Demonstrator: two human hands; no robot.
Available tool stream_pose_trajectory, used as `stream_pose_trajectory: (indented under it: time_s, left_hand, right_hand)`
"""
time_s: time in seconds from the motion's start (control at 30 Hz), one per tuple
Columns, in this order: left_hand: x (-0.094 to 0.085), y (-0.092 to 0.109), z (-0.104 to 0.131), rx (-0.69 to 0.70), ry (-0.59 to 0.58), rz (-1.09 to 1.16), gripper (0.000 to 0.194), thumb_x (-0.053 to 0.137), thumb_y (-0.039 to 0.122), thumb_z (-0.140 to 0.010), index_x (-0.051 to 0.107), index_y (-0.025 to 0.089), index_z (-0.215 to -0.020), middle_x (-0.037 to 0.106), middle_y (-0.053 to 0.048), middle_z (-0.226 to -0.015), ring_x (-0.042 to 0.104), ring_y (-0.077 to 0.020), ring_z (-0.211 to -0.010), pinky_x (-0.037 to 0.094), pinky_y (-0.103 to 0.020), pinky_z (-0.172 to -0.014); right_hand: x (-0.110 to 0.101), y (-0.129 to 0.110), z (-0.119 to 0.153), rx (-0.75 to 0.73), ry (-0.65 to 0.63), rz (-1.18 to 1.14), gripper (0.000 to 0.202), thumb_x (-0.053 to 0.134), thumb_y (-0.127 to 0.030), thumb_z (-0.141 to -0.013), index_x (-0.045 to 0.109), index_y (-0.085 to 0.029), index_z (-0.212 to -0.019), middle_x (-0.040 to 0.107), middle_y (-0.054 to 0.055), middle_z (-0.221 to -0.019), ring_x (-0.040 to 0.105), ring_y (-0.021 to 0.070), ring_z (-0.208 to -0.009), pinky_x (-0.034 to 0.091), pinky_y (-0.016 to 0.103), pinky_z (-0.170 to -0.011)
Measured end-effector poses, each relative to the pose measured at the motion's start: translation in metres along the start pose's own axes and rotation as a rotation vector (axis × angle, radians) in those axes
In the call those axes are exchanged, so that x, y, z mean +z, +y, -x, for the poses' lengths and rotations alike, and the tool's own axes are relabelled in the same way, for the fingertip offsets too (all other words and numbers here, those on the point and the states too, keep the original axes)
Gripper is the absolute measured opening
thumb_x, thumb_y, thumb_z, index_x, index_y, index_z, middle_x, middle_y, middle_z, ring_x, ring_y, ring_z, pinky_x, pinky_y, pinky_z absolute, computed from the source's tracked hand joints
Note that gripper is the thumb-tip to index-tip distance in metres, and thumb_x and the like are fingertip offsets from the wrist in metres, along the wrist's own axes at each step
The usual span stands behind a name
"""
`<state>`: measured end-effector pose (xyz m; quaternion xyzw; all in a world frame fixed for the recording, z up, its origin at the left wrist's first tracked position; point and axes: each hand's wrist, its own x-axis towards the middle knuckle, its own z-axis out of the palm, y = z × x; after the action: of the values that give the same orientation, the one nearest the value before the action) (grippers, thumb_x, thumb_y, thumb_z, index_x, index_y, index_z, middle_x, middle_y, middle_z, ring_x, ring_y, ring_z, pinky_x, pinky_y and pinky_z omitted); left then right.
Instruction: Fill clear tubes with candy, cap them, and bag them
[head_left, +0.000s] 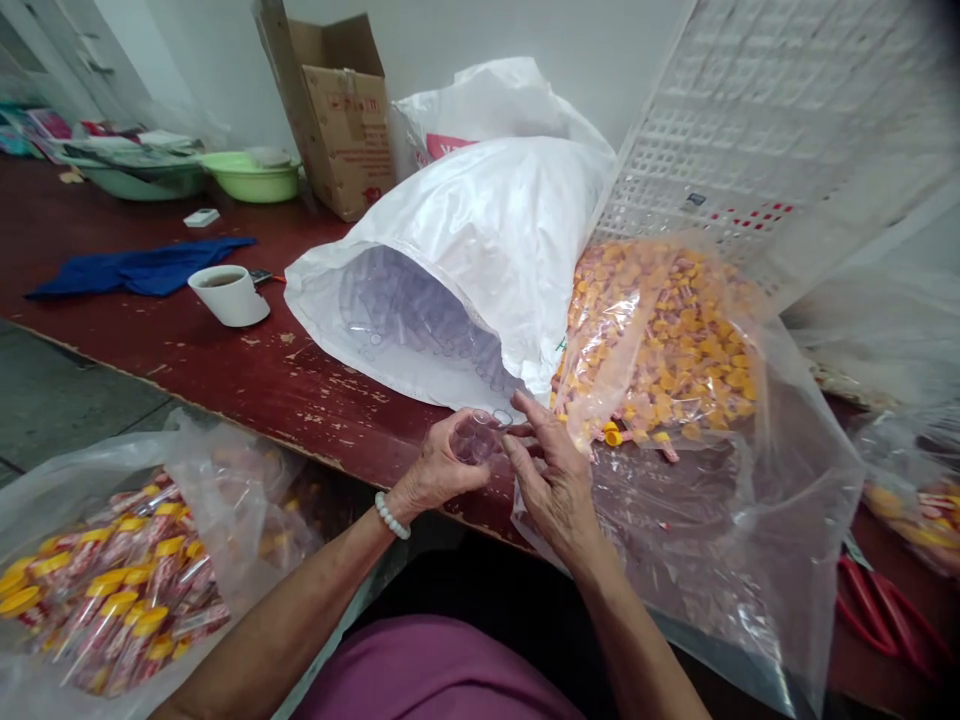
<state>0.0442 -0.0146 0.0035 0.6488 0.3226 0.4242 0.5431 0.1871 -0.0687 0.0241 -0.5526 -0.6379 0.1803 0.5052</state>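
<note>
My left hand (446,462) is wrapped around several clear plastic tubes (474,440), their round mouths facing up. Just to its right, my right hand (553,465) has thumb and fingers spread, with the fingertips close to the tubes; whether they touch one is hard to tell. Beyond both hands lies a white woven sack (487,215), its wide mouth turned toward me and more clear tubes (420,310) inside. On the right, a clear plastic bag (660,340) holds many yellow caps with printed pieces, a few of them lying loose at its opening.
At lower left, another plastic bag (247,490) contains filled tubes with yellow caps (112,600). A white cup (229,296) of dark liquid stands near a blue cloth (135,268). Behind are a cardboard box (349,140), green basins (255,180) and a leaning white crate (750,150). Red-handled scissors (877,610) lie right.
</note>
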Motion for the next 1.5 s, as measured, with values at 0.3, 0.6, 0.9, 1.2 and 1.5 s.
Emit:
stream_pose_trajectory:
  time_s: [0.3, 0.6, 0.9, 1.2, 1.5]
  left_hand:
    - [0.004, 0.010, 0.016, -0.024, -0.235, -0.016, 0.046, 0.058, 0.005, -0.061, 0.058, 0.013, -0.106, 0.065, -0.006, -0.097, 0.060, -0.0183, -0.086, 0.047, -0.026, -0.075]
    - [0.002, 0.012, 0.015, -0.112, -0.276, 0.115, 0.046, 0.066, 0.005, -0.056, 0.059, 0.012, -0.100, 0.064, -0.004, -0.091, 0.060, -0.0162, -0.081, 0.048, -0.024, -0.070]
    - [0.012, 0.006, 0.027, -0.397, -0.258, 0.453, 0.059, 0.072, 0.009, -0.057, 0.053, 0.017, -0.112, 0.064, -0.001, -0.078, 0.061, -0.0133, -0.054, 0.048, -0.021, -0.042]
    - [0.012, 0.007, 0.027, -0.528, -0.152, 0.809, 0.047, 0.076, 0.011, -0.057, 0.061, 0.018, -0.101, 0.066, -0.001, -0.076, 0.062, -0.0134, -0.059, 0.050, -0.021, -0.047]
    - [0.036, -0.001, 0.028, -0.332, 0.084, 0.736, 0.054, 0.078, 0.011, -0.057, 0.055, 0.023, -0.104, 0.067, 0.000, -0.095, 0.063, -0.0121, -0.082, 0.050, -0.024, -0.074]
  right_hand:
    - [-0.006, -0.004, 0.007, -0.118, -0.157, 0.146, 0.043, 0.055, -0.020, -0.084, 0.050, -0.024, -0.127, 0.060, 0.006, -0.120, 0.053, 0.0196, -0.108, 0.043, 0.039, -0.095]
    - [-0.006, -0.013, 0.003, 0.184, -0.191, -0.173, 0.018, 0.058, -0.026, -0.081, 0.058, -0.021, -0.098, 0.062, 0.002, -0.092, 0.058, 0.0151, -0.083, 0.048, 0.030, -0.076]
    - [0.005, -0.012, 0.004, 0.305, 0.343, -0.517, 0.030, 0.061, -0.037, -0.080, 0.051, -0.022, -0.105, 0.058, 0.002, -0.098, 0.058, 0.0110, -0.083, 0.049, 0.026, -0.075]
    - [0.003, -0.017, 0.052, -0.111, 0.331, -0.010, 0.026, 0.059, -0.015, -0.082, 0.051, -0.023, -0.105, 0.057, 0.008, -0.107, 0.056, 0.0201, -0.106, 0.049, 0.039, -0.090]
    - [0.018, 0.005, 0.061, -0.133, 0.162, 0.222, 0.035, 0.046, -0.010, -0.087, 0.047, -0.020, -0.121, 0.059, 0.011, -0.116, 0.055, 0.0207, -0.110, 0.049, 0.042, -0.092]
